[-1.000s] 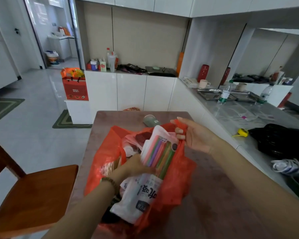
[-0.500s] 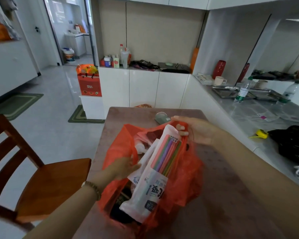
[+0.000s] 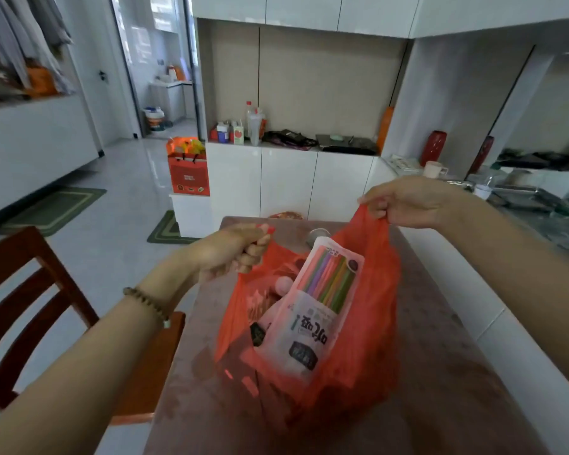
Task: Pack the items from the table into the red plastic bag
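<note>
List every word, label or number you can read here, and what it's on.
"吸": one large dark character on the straw pack in the red bag; it reads upside down from here, and the character beside it is unclear.
Dark label lower on the pack: too blurred.
Red gift bag on the floor: print too small.
Cartons on the counter: unreadable.

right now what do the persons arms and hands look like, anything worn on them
Both forearms are bare, with no sleeves in view. The left hand has a string of small brownish beads around its wrist, with one pale green bead, and its thumbnail looks painted red. The right hand shows no ring, watch or bracelet.
</note>
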Motion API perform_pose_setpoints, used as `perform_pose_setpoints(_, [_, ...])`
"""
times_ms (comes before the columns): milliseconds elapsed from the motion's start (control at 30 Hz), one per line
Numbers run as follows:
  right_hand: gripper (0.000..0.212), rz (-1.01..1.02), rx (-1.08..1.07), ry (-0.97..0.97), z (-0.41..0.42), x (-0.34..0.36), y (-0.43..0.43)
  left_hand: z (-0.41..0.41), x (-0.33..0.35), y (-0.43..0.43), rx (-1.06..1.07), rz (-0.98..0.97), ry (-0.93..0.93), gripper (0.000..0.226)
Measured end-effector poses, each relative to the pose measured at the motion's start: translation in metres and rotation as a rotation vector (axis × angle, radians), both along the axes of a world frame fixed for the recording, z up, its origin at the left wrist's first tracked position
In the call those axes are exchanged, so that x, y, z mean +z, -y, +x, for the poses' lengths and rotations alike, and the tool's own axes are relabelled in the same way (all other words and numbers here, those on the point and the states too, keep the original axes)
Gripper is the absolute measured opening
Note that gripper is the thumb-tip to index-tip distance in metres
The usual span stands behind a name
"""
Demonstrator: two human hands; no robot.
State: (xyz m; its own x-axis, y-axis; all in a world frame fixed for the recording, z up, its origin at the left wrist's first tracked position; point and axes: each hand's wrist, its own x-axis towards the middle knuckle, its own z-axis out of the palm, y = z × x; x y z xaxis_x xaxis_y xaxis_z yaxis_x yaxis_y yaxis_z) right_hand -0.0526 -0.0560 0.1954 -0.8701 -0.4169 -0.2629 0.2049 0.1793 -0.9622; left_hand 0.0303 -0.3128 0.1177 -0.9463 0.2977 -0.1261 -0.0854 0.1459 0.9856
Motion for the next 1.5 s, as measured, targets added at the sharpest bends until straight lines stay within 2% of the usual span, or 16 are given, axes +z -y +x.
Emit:
perform_pose_setpoints(133, [0.007,0.038,-0.029,-0.075,-0.017,0.017,-0.015,-0.039,0.035,-0.022,0.028,0.108,-0.046,0.039])
perform_pose_setpoints(267, [0.018,0.126,0.023,-0.248,-0.031,-0.002,-0.023,-0.077,0.039,-0.048,0.028,0.183,-0.004,0.04])
perform_pose_setpoints(400, [0.027,0.435,0.073,-0.552,-0.043,-0.028,-0.014,-0.101,0.028,-0.052,0.059,0.16,-0.008,0.039])
perform_pose_setpoints(500, [0.031,0.566,0.201,-0.615,-0.051,-0.046,-0.004,-0.112,0.018,-0.045,0.122,0.096,-0.001,0.036])
perform_pose_setpoints(567, [0.034,0.547,0.251,-0.563,-0.058,-0.058,-0.003,-0.117,0.009,-0.038,0.154,0.032,0.007,0.032])
perform_pose_setpoints(733, [0.047,0.273,0.3,-0.299,-0.081,-0.085,-0.013,-0.133,-0.022,-0.029,0.206,-0.151,-0.042,0.027])
perform_pose_setpoints(833, [0.052,0.298,0.362,-0.196,-0.099,-0.091,-0.02,-0.149,-0.034,-0.032,0.18,-0.191,-0.045,0.028])
perform_pose_setpoints(967, [0.074,0.312,0.152,-0.092,-0.153,-0.097,-0.04,-0.179,-0.045,-0.035,0.123,-0.186,-0.002,0.026])
perform_pose_setpoints(1100, [0.063,0.159,-0.066,-0.026,-0.222,-0.128,-0.059,-0.203,-0.06,-0.021,0.065,-0.127,0.191,0.032])
perform_pose_setpoints(1200, [0.051,0.202,-0.115,-0.002,-0.265,-0.184,-0.064,-0.23,-0.072,-0.003,0.02,-0.247,0.313,0.062])
perform_pose_setpoints(1267, [0.05,0.231,-0.148,0.019,-0.288,-0.221,-0.063,-0.264,-0.088,0.004,0.114,-0.241,0.325,0.078])
perform_pose_setpoints(1367, [0.06,0.327,-0.155,0.01,-0.314,-0.256,-0.058,-0.327,-0.131,-0.01,0.293,-0.052,0.317,0.079])
perform_pose_setpoints(1433, [0.066,0.377,-0.174,0.038,-0.329,-0.279,-0.053,-0.365,-0.171,-0.029,0.309,-0.025,0.316,0.072])
perform_pose_setpoints(1500, [0.08,0.44,-0.185,0.087,-0.341,-0.305,-0.049,-0.39,-0.211,-0.048,0.301,-0.013,0.373,0.076])
